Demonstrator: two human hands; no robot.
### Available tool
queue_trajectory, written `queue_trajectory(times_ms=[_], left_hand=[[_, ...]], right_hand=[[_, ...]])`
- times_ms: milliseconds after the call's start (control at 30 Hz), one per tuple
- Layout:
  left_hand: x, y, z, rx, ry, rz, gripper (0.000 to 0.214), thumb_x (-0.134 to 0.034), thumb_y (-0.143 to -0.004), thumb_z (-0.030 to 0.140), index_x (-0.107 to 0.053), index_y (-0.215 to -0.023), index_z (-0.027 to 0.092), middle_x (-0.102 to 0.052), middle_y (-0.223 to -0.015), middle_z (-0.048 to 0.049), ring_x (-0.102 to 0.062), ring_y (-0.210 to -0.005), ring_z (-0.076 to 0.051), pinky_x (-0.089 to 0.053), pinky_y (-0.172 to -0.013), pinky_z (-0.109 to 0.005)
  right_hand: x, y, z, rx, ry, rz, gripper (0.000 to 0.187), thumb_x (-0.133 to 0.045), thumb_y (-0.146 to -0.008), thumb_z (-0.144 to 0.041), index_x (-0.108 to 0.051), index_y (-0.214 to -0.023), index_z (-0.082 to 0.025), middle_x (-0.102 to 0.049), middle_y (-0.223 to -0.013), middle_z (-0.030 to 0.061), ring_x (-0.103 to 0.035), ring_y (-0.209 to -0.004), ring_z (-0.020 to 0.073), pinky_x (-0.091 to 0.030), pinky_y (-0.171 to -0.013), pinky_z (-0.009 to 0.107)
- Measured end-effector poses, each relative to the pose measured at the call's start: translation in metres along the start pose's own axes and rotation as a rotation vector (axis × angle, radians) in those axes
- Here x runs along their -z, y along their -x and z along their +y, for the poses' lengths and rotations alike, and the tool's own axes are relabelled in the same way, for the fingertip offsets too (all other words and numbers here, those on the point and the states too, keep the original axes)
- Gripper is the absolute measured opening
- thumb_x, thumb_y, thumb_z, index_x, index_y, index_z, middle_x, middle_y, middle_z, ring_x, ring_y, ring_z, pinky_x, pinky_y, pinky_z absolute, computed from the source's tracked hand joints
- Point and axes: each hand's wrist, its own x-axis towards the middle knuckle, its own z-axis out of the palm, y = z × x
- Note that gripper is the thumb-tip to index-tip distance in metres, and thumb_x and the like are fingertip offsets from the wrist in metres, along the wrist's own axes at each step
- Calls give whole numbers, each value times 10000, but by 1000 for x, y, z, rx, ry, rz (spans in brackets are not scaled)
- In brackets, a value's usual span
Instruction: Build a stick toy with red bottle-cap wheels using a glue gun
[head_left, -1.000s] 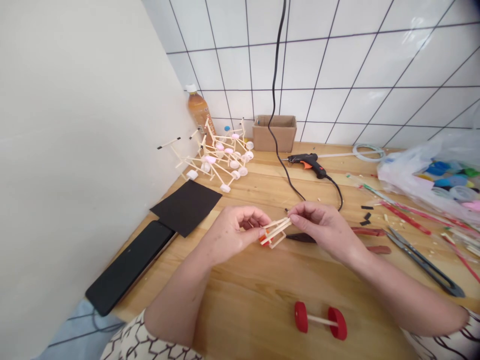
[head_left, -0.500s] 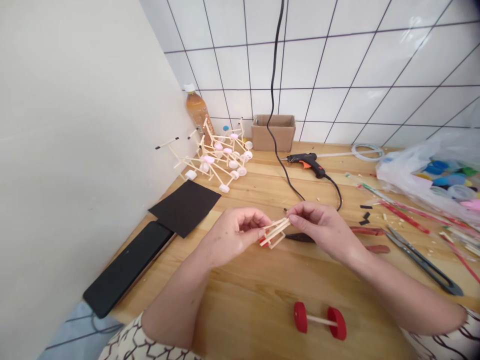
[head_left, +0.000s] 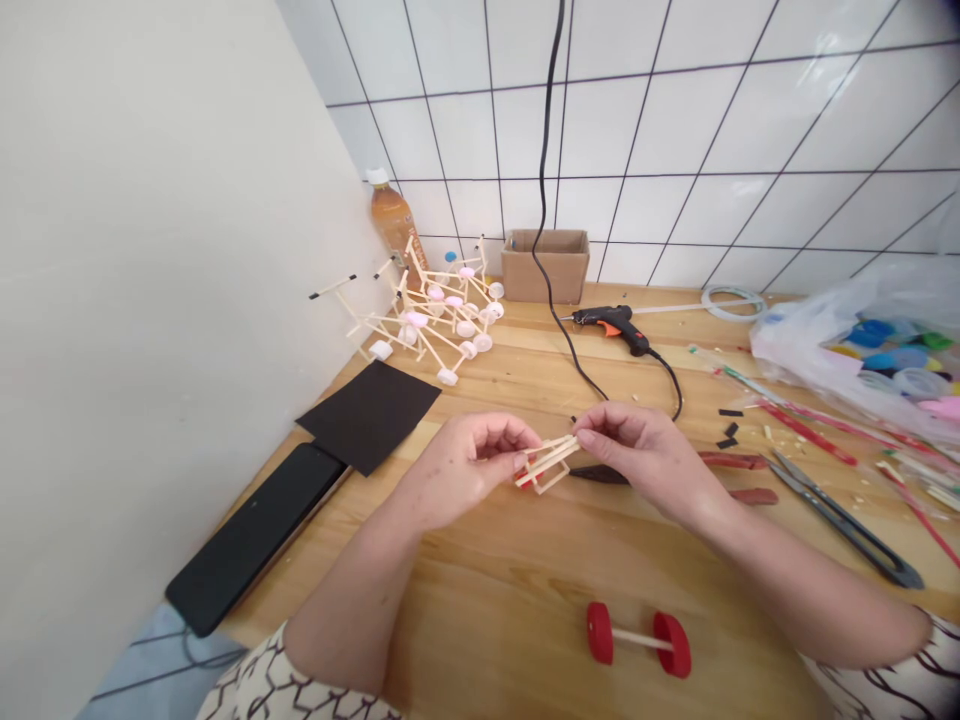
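Between my two hands is a small frame of thin wooden sticks (head_left: 553, 466), held just above the table, with a red piece showing at its left end. My left hand (head_left: 472, 468) pinches the frame's left end between thumb and fingers. At the upper right end, the thumb and fingertips of my right hand (head_left: 637, 450) close on the sticks. Nearer to me on the table lies a pair of red bottle caps joined by a stick (head_left: 639, 638). Pliers with red handles (head_left: 731, 461) lie partly hidden under my right hand.
Stick models with pink and white caps (head_left: 431, 310) stand at back left near a drink bottle (head_left: 394, 215). A cardboard box (head_left: 546, 272) and a glue gun (head_left: 611, 322) sit behind my hands. Black paper (head_left: 369, 415), a phone (head_left: 255, 535), snips (head_left: 847, 518) and a bag of caps (head_left: 870, 350) lie around.
Both hands keep their grip on the stick frame, nearly still. The whole view has shifted very slightly.
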Motion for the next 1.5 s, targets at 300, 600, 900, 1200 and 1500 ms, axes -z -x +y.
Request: queue_trajectory(times_ms=[300,600,900,1200,1500], left_hand=[[0,0,0,-3,3,-1,87,-592,-776,179,-613,-837,122,-705,-784,-52,-655,-716,-142,-490,-669,-237],[1,0,-2,-23,-11,-17,99,-580,-790,188,-613,-858,124,-706,-818,-57,-656,-747,-140,-490,-706,-237],[1,0,-2,-42,-31,-13,104,-577,-793,188,-616,-865,124,-700,-834,-55,-651,-760,-135,-486,-716,-230],[1,0,-1,-47,-32,-8,103,-580,-793,187,-618,-870,129,-701,-842,-43,-648,-762,-123,-480,-712,-209],[1,0,-3,-53,-39,-5,101,-571,-794,163,-622,-876,130,-697,-839,-37,-643,-760,-118,-478,-716,-207]], right_hand=[[0,0,2,12,-1,4,172,-597,-753,-356,-592,-734,-185,-581,-666,-14,-531,-627,122,-444,-615,252],[1,1,0,2,16,8,188,-586,-758,-366,-591,-747,-178,-573,-674,-3,-517,-628,123,-433,-610,256],[3,1,2,-16,16,15,224,-563,-777,-397,-605,-786,-177,-598,-709,6,-541,-661,135,-439,-636,267],[4,1,2,-34,2,21,220,-596,-742,-384,-609,-794,-170,-612,-723,16,-549,-665,139,-454,-646,279],[5,1,5,-26,-21,20,182,-605,-730,-347,-603,-798,-178,-615,-734,12,-567,-678,136,-473,-662,277]])
